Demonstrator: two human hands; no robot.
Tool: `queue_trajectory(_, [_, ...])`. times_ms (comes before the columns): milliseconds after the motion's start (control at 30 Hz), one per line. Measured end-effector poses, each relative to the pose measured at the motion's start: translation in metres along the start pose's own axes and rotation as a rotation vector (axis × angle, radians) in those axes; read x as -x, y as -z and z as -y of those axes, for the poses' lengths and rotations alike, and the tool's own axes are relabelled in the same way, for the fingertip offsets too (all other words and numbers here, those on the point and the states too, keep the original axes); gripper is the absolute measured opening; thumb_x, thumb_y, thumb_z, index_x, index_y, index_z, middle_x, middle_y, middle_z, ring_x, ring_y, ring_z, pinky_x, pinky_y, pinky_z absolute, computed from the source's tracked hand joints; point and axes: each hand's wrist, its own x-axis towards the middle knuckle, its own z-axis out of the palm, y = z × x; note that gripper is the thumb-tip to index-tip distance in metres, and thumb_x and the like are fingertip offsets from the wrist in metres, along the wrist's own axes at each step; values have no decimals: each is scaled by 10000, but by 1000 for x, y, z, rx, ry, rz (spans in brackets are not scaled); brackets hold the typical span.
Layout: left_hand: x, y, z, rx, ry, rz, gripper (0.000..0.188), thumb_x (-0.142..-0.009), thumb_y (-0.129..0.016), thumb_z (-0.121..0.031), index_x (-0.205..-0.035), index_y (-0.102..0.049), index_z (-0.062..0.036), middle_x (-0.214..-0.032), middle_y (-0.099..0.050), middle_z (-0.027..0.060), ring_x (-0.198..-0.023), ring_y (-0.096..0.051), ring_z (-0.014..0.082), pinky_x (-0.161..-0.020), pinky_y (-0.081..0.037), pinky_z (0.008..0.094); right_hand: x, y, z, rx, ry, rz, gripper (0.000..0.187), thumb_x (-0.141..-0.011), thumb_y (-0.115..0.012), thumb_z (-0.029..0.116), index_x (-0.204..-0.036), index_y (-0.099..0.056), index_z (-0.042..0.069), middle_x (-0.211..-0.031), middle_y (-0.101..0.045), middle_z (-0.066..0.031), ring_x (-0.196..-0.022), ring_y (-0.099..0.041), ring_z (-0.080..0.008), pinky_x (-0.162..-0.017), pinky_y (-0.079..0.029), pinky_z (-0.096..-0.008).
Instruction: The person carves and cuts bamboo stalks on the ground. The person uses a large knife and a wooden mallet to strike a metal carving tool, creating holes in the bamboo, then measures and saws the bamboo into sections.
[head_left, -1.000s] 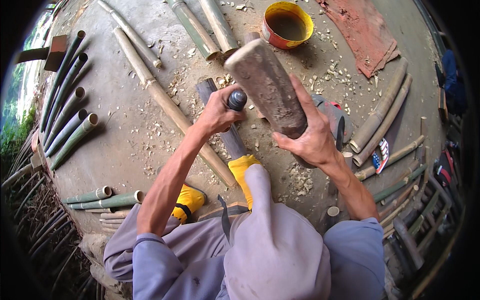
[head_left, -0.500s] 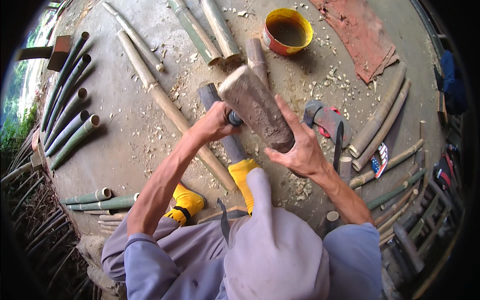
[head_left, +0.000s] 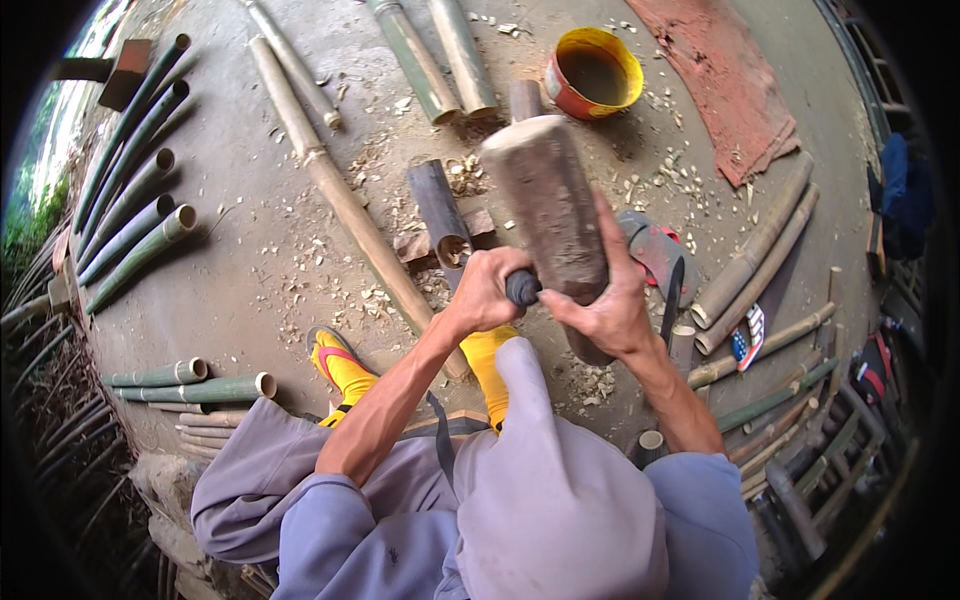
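My right hand [head_left: 615, 310] grips a long, heavy brown block [head_left: 550, 205] with a pale, worn end, fingers along one side and thumb on the other. Its material, wood or stone, I cannot tell for sure. My left hand [head_left: 487, 290] is closed in a fist around a dark rounded handle [head_left: 522, 288], whose end points toward the block. The tool's other end is hidden by the hand. Beyond my left fist lies a dark bamboo piece [head_left: 436, 205], hollow opening toward me, beside a reddish brick [head_left: 480, 222]. My foot in a yellow sock [head_left: 485, 360] is just below my hands.
A yellow-red bucket [head_left: 597, 75] of murky liquid stands far ahead near a red cloth [head_left: 725, 90]. Bamboo poles [head_left: 325, 185] lie on the floor among shavings. At right are a grey sandal [head_left: 650, 250], a dark blade [head_left: 673, 298] and curved bamboo lengths [head_left: 750, 255].
My left fist has moved right and down, its dark handle now close to the block. The block has tilted more upright. My left foot has shifted outward, and the dark bamboo's hollow opening now shows.
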Motion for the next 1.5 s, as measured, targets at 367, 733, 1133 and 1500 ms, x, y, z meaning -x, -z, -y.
queue_trajectory(367, [21,-15,18,291,105,-544,316,-730,-748,-113,-1005,-620,-23,-949,-629,136,-827,-610,277,-760,-502,355,19,-21,24,270,145,213,1006,-641,-803,140,-1491,-266,122,-1174,-560,-251,-923,-647,-377,-770,-542,-415])
queue_trajectory(733, [38,56,21,468,229,-659,558,-710,-561,-3,-1257,-478,-77,-1063,-574,81,-919,-580,142,-797,-508,260,45,-2,23,229,-9,-48,1076,-624,-813,172,-1477,-190,-38,-1406,-415,-242,-1276,-454,-307,-1069,-356,-369])
queue_trajectory(1133, [45,47,45,942,200,-1305,392,-820,-705,8,-1017,-382,-93,-902,-623,101,-858,-686,213,-600,-604,307,40,-26,61,107,-120,-16,1065,-644,-758,26,-1513,-143,58,-1324,-498,-197,-1185,-524,-256,-1010,-411,-362])
queue_trajectory(1500, [52,44,20,913,198,-1222,117,-817,-705,-53,-835,-591,-33,-792,-587,-12,-691,-573,59,-579,-463,198,-49,-54,108,388,490,319,1029,-612,-808,85,-1483,-261,65,-1263,-550,-228,-1018,-640,-360,-821,-542,-386])
